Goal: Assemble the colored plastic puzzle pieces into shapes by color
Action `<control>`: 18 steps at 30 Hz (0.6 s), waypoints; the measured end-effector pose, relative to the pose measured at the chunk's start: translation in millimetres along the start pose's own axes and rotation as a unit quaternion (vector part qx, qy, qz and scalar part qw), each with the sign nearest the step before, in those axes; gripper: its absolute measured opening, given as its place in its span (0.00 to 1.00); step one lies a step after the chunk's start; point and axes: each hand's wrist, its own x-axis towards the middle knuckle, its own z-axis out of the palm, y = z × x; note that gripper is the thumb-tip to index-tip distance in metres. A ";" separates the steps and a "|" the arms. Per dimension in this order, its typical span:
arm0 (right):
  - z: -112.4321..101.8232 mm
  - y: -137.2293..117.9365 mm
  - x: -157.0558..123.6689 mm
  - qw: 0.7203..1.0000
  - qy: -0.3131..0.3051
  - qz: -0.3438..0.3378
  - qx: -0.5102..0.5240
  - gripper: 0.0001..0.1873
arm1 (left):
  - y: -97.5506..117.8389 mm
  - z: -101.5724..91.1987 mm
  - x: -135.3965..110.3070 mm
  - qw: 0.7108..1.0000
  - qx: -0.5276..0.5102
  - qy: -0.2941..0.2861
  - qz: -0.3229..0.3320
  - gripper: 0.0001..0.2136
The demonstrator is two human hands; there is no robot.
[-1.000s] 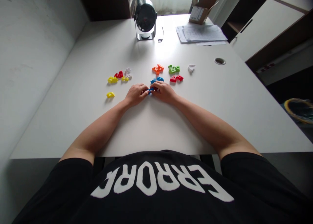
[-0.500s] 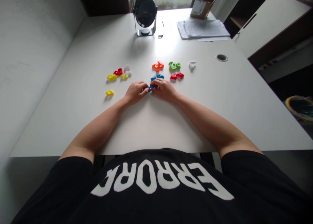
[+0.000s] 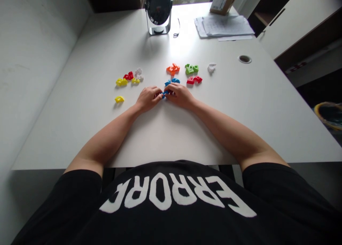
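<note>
Head view tipped down since the earlier frame; the desk fan [image 3: 158,10] and the loose papers [image 3: 224,26] rode higher in the picture, and the cardboard box [image 3: 221,1] was nearly cut off at the top edge; our hands barely shifted. We had the left grip [image 3: 148,99] and the right grip [image 3: 180,96] drawn together above the white counter [image 3: 80,113], forearms lying along it; both were curled closed on a small blue plastic piece [image 3: 165,94] at the centre of the counter, between the two hands; our fingers hid most of it, so we could not tell its full shape or exactly which fingers bore on it. Two more blue pieces [image 3: 171,81] lay just ahead, not touched. Beyond those, orange pieces [image 3: 173,69], green pieces [image 3: 191,69], red pieces [image 3: 194,80] and a white piece [image 3: 211,67] sat in separate small groups; to the left lay a mixed cluster of yellow, red and white pieces [image 3: 128,77], with a lone yellow piece [image 3: 119,99] nearest the left grip. We judged the step in hand to be working that blue piece between both grips, with the colour groups laid out ready; the next move called for easing the fingers apart enough to see how the piece sat.
</note>
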 end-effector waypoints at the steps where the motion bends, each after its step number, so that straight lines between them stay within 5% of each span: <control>1: -0.1 -0.2 0.0 1.000 0.001 -0.002 -0.001 0.07 | -0.1 0.1 0.0 1.000 0.000 0.001 0.002 0.15; 18: -1.9 -2.9 1.0 1.000 -0.003 0.007 -0.002 0.08 | -1.0 0.7 0.5 1.000 -0.002 0.009 0.012 0.14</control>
